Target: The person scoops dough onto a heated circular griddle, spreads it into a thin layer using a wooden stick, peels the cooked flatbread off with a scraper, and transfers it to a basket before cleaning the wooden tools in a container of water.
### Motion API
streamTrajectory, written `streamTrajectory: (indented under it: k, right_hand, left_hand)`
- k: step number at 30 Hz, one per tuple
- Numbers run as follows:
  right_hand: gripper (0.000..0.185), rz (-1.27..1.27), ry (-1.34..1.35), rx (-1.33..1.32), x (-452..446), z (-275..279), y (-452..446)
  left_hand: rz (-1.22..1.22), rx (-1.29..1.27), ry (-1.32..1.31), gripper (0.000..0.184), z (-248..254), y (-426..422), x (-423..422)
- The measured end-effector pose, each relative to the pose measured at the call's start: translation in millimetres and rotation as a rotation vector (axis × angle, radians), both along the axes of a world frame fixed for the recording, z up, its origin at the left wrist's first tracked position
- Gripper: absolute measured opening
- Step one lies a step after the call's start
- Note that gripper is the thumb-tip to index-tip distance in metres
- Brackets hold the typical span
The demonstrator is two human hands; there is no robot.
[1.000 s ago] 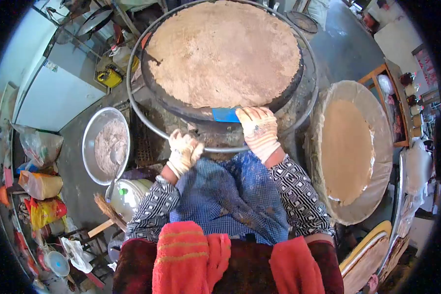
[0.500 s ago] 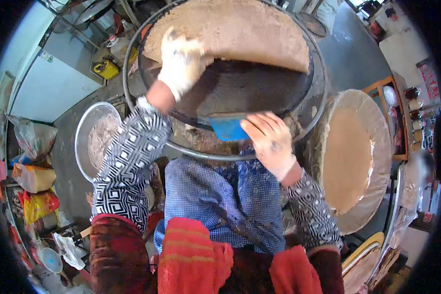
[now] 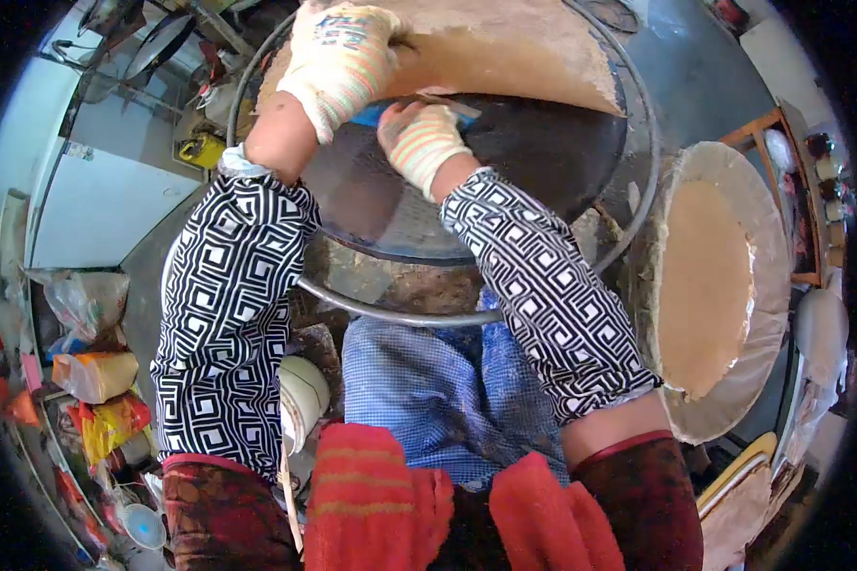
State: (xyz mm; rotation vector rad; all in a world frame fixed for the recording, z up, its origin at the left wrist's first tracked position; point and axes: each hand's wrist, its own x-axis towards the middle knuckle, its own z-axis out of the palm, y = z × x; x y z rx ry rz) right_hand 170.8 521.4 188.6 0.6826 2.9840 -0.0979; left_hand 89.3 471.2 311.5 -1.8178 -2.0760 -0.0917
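A round black griddle (image 3: 543, 162) lies in front of me, its far part covered by a thin brown pancake (image 3: 533, 62). My left hand (image 3: 343, 57), in a striped knit glove, is at the left part of the pancake, fingers curled on it. The fingertips partly hide behind the glove. Also gloved, my right hand (image 3: 421, 143) is closed around a blue scraper (image 3: 365, 117). The scraper reaches the pancake's near edge, just below my left hand. Dark griddle surface shows between this edge and me.
A metal ring (image 3: 390, 314) surrounds the griddle. To the right stands a wide, plastic-lined basin (image 3: 705, 295) of brown batter. A pale bucket (image 3: 302, 395) is by my left sleeve. Bags (image 3: 90, 376) line the left side, and a wooden shelf (image 3: 781, 190) stands at right.
My right hand has carried the blue scraper from the griddle's near rim forward and left to the pancake's edge. My left hand has moved slightly forward with the pancake's left part.
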Motion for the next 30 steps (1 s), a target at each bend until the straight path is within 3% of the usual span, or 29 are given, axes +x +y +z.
streamTrajectory:
  k: [1, 2, 4, 6, 7, 8, 9, 10, 11, 13, 14, 16, 18, 19, 21, 22, 23, 26, 28, 30]
  right_hand:
    - [0.039, 0.047, -0.010, 0.103, 12.5, -0.5, 15.4]
    - [0.036, -0.009, -0.009, 0.164, 29.2, 1.7, 30.1]
    - [0.024, -0.109, 0.101, 0.186, 66.6, 12.5, 63.9]
    - [0.023, -0.254, 0.129, 0.205, 107.1, 7.5, 93.3]
    - [0.022, -0.220, 0.284, 0.192, 143.2, 5.6, 91.8]
    - [0.024, -0.155, 0.522, 0.296, 183.2, -5.6, 84.1]
    - [0.028, -0.203, 0.596, 0.280, 222.9, -5.2, 63.3]
    - [0.032, -0.240, 0.612, 0.216, 268.4, -0.3, 30.7]
    - [0.035, -0.212, 0.725, 0.196, 313.8, -3.3, -0.3]
    - [0.038, -0.353, 0.531, 0.181, 413.8, -22.7, -80.4]
    - [0.038, -0.363, 0.542, 0.135, 461.6, -37.9, -117.7]
    - [0.039, -0.775, 0.278, -0.170, 538.3, -48.4, -196.7]
    - [0.037, -1.050, 0.440, -0.088, 616.9, -99.9, -255.6]
    - [0.035, -1.285, 0.378, -0.062, 640.0, -104.9, -266.4]
    - [0.031, -1.588, 0.456, 0.108, 704.4, -147.5, -266.0]
    - [0.029, -1.708, 0.518, 0.215, 739.9, -172.0, -263.7]
    - [0.029, -1.728, 0.546, 0.255, 749.2, -158.6, -256.8]
    - [0.034, -2.074, 0.463, 0.038, 724.4, -130.1, -224.3]
    - [0.043, -1.974, -0.189, -0.044, 700.7, -127.8, -207.7]
    - [0.044, -1.949, -0.180, -0.206, 691.5, -125.6, -196.5]
  left_hand:
    - [-0.121, 0.225, -0.075, 0.018, -22.6, 18.5, -37.8]
    - [-0.306, 0.155, -0.816, 0.041, -20.5, 26.5, -48.4]
    - [-0.094, 0.249, 0.007, 0.013, 22.9, -6.3, 13.6]
    - [-0.106, 0.312, 0.136, 0.015, 18.3, -25.5, 32.2]
    - [-0.114, 0.377, 0.267, 0.019, 12.7, -33.9, 42.0]
    - [-0.227, 0.375, 0.281, 0.022, -1.0, -52.3, 52.0]
    - [-0.154, 0.227, 0.193, 0.025, -8.8, -73.4, 80.0]
    - [-0.243, 0.237, -0.004, 0.024, -25.9, -90.2, 97.3]
    - [-0.215, 0.136, -0.161, 0.042, -31.2, -113.5, 117.5]
    - [-0.173, -0.070, -0.313, 0.064, -46.7, -147.4, 133.8]
    - [-0.163, -0.114, -0.363, 0.064, -47.1, -154.2, 140.9]
    - [-0.145, -0.033, -0.346, 0.054, -62.4, -160.3, 142.4]
    - [-0.125, 0.139, -0.345, 0.043, -90.7, -152.3, 128.9]
    - [-0.135, 0.154, -0.396, 0.050, -117.4, -146.5, 109.8]
    - [0.065, 0.125, -0.390, 0.056, -136.0, -116.7, 100.0]
    - [0.167, 0.101, -0.251, 0.062, -153.4, -94.1, 91.4]
    - [0.271, 0.018, -0.188, 0.066, -158.2, -78.0, 104.8]
    - [0.497, -0.241, -0.103, 0.078, -159.8, -40.2, 132.6]
    - [0.504, -0.237, -0.128, 0.078, -171.6, -43.6, 136.1]
    - [0.441, -0.177, -0.129, 0.077, -170.8, -55.4, 131.5]
